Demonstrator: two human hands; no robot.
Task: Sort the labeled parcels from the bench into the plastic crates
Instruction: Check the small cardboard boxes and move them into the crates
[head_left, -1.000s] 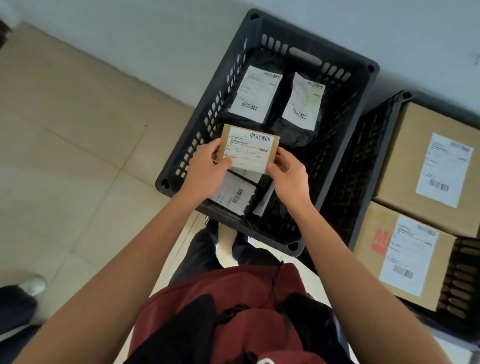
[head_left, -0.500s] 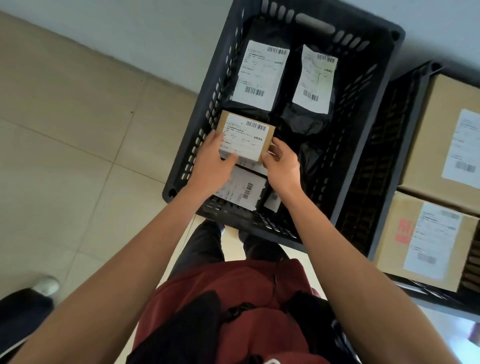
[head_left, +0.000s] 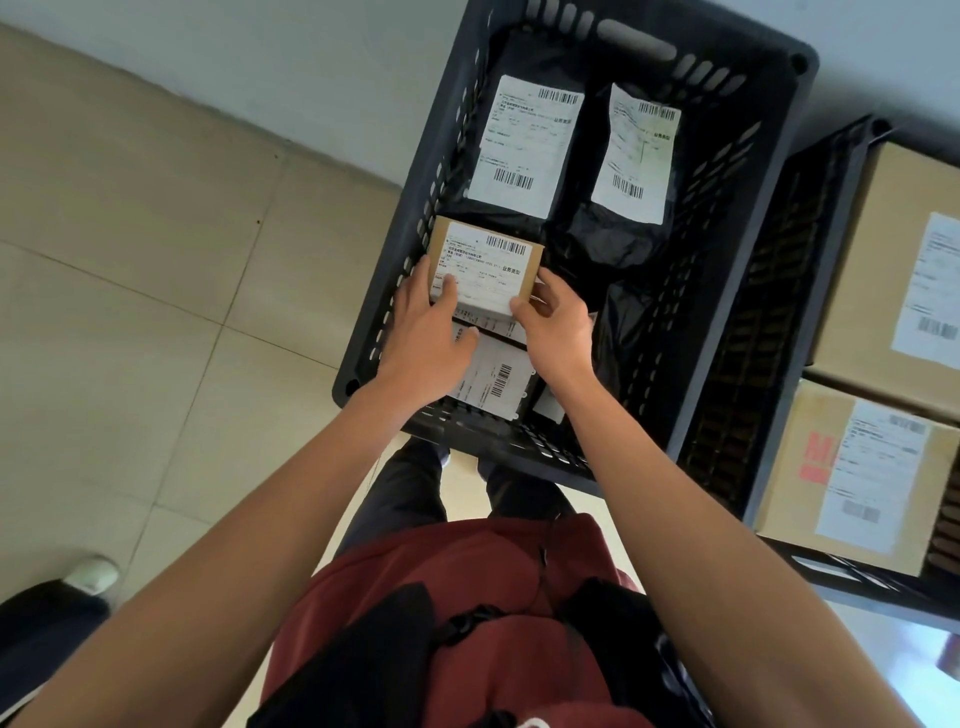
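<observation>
- Head view: both hands are down inside the black crate (head_left: 727, 218). Left grip (head_left: 431, 332) is clamped on the left near corner of the small box (head_left: 485, 267), thumb on its label; right grip (head_left: 558, 325) pinches the right near corner.
- Box sits low at the crate's left wall, over a white-label parcel (head_left: 491, 376), near two black bags (head_left: 519, 150) at the far end. Cannot tell whether it already rests on something or hangs in the hands.
- Risk: the grips hold only the near corners, so on early release the far end likely tips and the box lands tilted or label-down.
- Risk: it lands half on the white-label parcel, half on a bag, so footing is uneven and it may slide and cover a label.
- Risk: left knuckles are near the slotted wall and may scrape or snag coming out.
- Second crate (head_left: 769, 332), to the right, holds large cartons (head_left: 883, 260); if the label is misread, the box ends up in the wrong crate.
- Bench not in view.
</observation>
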